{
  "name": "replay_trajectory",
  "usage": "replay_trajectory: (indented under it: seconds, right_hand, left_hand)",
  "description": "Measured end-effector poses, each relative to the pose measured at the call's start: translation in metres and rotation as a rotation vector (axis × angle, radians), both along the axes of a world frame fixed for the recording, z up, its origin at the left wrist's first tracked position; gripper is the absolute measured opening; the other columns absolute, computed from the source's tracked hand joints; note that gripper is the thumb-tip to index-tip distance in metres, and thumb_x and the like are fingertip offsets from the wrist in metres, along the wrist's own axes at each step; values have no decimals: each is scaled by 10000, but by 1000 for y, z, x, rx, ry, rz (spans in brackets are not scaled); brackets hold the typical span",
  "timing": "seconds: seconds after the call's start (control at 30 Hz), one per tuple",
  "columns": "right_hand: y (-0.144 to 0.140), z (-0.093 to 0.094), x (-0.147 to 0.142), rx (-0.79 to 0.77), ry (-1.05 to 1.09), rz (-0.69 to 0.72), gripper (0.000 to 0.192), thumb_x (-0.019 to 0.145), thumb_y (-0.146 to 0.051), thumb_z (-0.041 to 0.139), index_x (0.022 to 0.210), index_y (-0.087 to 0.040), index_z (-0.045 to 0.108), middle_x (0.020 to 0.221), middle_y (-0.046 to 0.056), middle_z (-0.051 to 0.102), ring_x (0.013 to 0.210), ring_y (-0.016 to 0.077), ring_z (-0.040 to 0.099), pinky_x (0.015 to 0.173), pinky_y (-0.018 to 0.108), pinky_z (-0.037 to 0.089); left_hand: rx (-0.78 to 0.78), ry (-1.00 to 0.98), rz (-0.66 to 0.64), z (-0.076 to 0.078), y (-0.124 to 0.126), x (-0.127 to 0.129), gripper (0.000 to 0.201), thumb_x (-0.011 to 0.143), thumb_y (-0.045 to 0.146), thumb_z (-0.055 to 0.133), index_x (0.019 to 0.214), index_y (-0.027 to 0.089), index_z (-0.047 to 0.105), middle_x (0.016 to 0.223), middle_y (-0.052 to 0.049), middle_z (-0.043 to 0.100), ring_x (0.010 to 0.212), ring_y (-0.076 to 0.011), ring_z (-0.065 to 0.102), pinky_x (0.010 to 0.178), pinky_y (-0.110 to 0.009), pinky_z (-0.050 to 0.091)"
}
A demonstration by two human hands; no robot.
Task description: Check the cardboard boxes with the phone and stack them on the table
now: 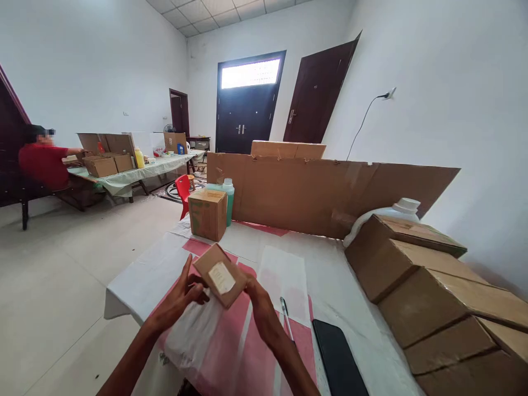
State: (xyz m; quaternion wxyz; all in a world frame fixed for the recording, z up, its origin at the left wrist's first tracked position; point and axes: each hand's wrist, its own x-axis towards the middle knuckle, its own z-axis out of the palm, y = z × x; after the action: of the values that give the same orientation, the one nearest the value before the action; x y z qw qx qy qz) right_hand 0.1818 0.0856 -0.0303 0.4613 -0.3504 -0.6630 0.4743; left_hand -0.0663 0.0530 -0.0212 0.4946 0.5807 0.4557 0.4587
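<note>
Small cardboard box (220,275), label up, sat right between our two hands above the near end of the table (136,286). Our left hand (181,297) gripped its left side, fingers curled at the lower corner and thumb raised; our right hand (259,308) clamped the right edge from below. Under the box and the left wrist we had a white plastic bag (193,335) hanging, bunched; whether the left hand pinched it too, we could not tell.

How far along? By our judgement, the box was closed and labelled but not yet inside the bag, so the bagging looked undone.

Just right of our right forearm lay a pen (286,316) and, beside it, a dark phone (338,357), its lower end cut off by the frame. Farther up the table stood a second, larger cardboard box (207,213) with a green bottle (228,198) partly hidden behind it. A flattened cardboard sheet (325,192) stood as a screen at the back, and big cartons (433,297) were stacked to the right, hiding most of a white jug (402,209). The label's print was too small to read. Across the room, a person in red (45,162) worked at another table.
</note>
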Motion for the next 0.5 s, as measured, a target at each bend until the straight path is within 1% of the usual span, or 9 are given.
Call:
replay_trajectory:
  seconds: [0.07, 0.1, 0.17, 0.23, 0.27, 0.3, 0.37, 0.43, 0.5]
  right_hand:
    - [36, 7, -9, -55, 44, 2, 657, 1000, -727, 327, 1366, -270, 625, 1437, 88, 635, 1314, 309, 568, 1114, 507, 454]
    - [51, 7, -13, -76, 44, -1, 661, 983, -744, 359, 1351, -259, 616, 1418, 92, 644, 1294, 313, 579, 1077, 502, 481]
    - [76, 5, -21, -94, 30, -10, 645, 957, -749, 435, 1322, -242, 595, 1381, 100, 661, 1245, 314, 605, 1018, 487, 516]
    - [94, 4, -30, -73, 11, -14, 613, 953, -727, 477, 1293, -231, 598, 1343, 98, 682, 1190, 295, 629, 998, 462, 525]
    - [102, 4, -36, -59, 4, -6, 596, 957, -710, 490, 1294, -231, 602, 1338, 92, 687, 1176, 282, 635, 1000, 445, 524]
    - [110, 3, -43, -45, -1, 3, 584, 961, -694, 502, 1308, -235, 602, 1345, 85, 686, 1182, 271, 633, 1011, 428, 519]
    - [129, 2, -59, -27, -7, 6, 610, 960, -683, 513, 1381, -244, 572, 1406, 81, 654, 1252, 264, 606, 1065, 419, 490]
    - [150, 0, -79, -27, -14, -30, 702, 956, -704, 488, 1471, -228, 505, 1511, 114, 569, 1372, 287, 528, 1152, 459, 416]
    - [170, -5, -100, -13, -27, -78, 800, 951, -732, 448, 1536, -187, 435, 1597, 164, 462, 1480, 327, 411, 1223, 519, 304]
  left_hand:
    - [25, 177, 16, 1, 41, 4, 1001, 829, 717, 670, 1595, 250, 229, 1037, -71, 638, 903, -261, 666, 852, -446, 536]
    - [50, 256, 45, 0, 59, 6, 1051, 744, 698, 760, 1563, 235, 293, 1052, -76, 633, 964, -291, 647, 891, -478, 523]
    - [132, 397, 169, -9, 89, 13, 1127, 586, 608, 897, 1511, 223, 380, 1211, -126, 603, 1160, -386, 564, 1019, -577, 450]
    - [235, 525, 339, -24, 109, 19, 1153, 535, 527, 932, 1501, 199, 396, 1395, -181, 509, 1332, -476, 423, 1118, -661, 330]
    - [281, 569, 439, -33, 116, 22, 1158, 526, 510, 931, 1497, 181, 393, 1446, -198, 467, 1380, -502, 365, 1145, -679, 289]
    - [308, 583, 534, -41, 123, 23, 1159, 527, 504, 927, 1493, 167, 382, 1471, -208, 442, 1408, -510, 337, 1161, -679, 274]
    - [299, 534, 682, -53, 136, 21, 1178, 534, 501, 928, 1494, 162, 335, 1483, -216, 423, 1426, -492, 340, 1177, -642, 297]
    - [250, 489, 778, -55, 153, 14, 1200, 550, 503, 928, 1503, 173, 279, 1475, -216, 427, 1419, -470, 374, 1160, -607, 352]
    - [198, 493, 827, -50, 173, 7, 1217, 565, 493, 925, 1512, 164, 235, 1459, -225, 437, 1410, -468, 393, 1130, -605, 393]
